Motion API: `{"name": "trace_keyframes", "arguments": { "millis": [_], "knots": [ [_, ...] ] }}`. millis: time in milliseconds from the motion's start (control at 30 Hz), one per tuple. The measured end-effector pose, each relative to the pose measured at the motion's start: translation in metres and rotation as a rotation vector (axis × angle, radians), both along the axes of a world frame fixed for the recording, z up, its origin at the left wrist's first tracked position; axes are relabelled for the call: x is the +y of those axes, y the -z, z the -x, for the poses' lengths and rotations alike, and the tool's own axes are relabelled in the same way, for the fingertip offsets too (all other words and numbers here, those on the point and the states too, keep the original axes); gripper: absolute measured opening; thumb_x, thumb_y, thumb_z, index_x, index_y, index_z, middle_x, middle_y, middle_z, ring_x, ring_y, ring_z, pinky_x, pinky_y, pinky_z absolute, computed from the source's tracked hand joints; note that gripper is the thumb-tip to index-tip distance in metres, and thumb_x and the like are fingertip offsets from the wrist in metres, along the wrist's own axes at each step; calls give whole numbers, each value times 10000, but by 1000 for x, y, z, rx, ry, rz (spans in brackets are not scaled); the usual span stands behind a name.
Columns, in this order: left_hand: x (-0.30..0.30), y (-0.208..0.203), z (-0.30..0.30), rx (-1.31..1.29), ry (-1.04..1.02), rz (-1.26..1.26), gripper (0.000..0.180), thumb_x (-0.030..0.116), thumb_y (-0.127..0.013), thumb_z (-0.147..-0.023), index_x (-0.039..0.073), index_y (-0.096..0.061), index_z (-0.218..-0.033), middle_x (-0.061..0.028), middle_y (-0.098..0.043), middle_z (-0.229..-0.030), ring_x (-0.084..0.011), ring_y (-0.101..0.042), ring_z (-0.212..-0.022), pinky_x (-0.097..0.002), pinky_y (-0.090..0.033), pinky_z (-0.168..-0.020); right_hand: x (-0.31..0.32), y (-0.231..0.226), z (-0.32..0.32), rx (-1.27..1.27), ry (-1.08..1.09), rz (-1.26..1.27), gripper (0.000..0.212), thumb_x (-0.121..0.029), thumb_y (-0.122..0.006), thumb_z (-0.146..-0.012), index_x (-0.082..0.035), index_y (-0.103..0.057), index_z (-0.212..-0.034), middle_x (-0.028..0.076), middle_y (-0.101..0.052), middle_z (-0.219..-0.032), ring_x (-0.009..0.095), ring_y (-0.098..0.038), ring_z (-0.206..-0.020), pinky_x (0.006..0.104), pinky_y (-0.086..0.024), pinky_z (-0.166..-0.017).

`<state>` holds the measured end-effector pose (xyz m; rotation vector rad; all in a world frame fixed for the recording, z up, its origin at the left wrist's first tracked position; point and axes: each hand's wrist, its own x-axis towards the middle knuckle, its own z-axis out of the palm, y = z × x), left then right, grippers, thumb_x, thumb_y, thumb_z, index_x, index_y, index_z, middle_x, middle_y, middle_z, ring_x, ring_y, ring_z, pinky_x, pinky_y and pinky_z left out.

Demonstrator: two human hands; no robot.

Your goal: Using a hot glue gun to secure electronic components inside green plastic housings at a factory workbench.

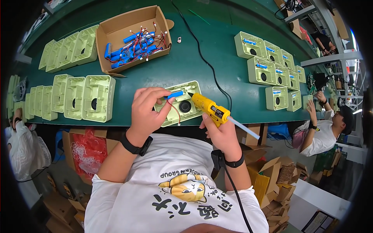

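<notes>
white t-shirt (151, 159) with a printed cartoon cat lies nearest; beyond it, the left hand (149, 105) has thumb and fingers pinched on a blue cylindrical battery (175, 94) with a red lead, over a pale green speaker housing (190, 86); whether battery and housing touch, i cannot tell; the right hand (222, 134) is wrapped round a yellow hot glue gun (210, 107), its dark nozzle near the battery's right end, a translucent glue stick (244, 128) jutting from its back; the housing, with a round black speaker (185, 106), lies on a green tabletop (180, 64); ahead to the left, a cardboard box (126, 24) holds more blue batteries (134, 48)
</notes>
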<state>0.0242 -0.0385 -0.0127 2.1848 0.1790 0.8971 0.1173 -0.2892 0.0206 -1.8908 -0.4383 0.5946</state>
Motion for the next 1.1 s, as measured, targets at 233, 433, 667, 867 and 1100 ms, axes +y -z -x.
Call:
{"name": "trace_keyframes", "arguments": {
  "millis": [233,433,667,867,1100],
  "knots": [
    [-2,2,-1,12,-24,-2,212,114,-953,-912,105,-813,-1071,-20,-844,-1047,-168,-729,-748,-365,-520,-929,1,-14,-10,170,13,59,310,-291,-739,-1161,2,-763,-1258,-2,-706,-754,76,-635,-577,263,-541,-551],
    [-4,-2,-1,39,-34,-4,195,136,-958,-916,110,-816,-1046,-20,-851,-1036,-174,-728,-743,-364,-512,-916,3,-13,-13,65,-14,76,324,-284,-747,-1154,16,-765,-1274,-8,-691,-751,73,-640,-568,256,-539,-535],
    [-4,-6,-1,120,-62,-87,166,155,-952,-915,101,-828,-1011,-7,-840,-1004,-221,-736,-832,-375,-518,-882,2,-15,-15,191,7,33,357,-255,-741,-1154,27,-741,-1374,41,-810,-901,66,-653,-596,246,-547,-530],
    [12,-25,-2,274,40,-256,181,156,-936,-899,78,-854,-1040,-66,-776,-1232,-265,-704,-1080,-423,-561,-886,-1,-7,-9,247,41,-8,399,-240,-734,-1159,23,-711,-1458,83,-871,-1078,52,-664,-655,237,-560,-548],
    [33,-34,-5,330,254,-399,219,248,-885,-966,106,-874,-1132,-88,-719,-1384,-280,-679,-1164,-430,-595,-927,3,3,1,124,51,-66,320,-200,-743,-1145,43,-768,-1353,53,-833,-965,70,-677,-700,276,-551,-604]
  ]
}}
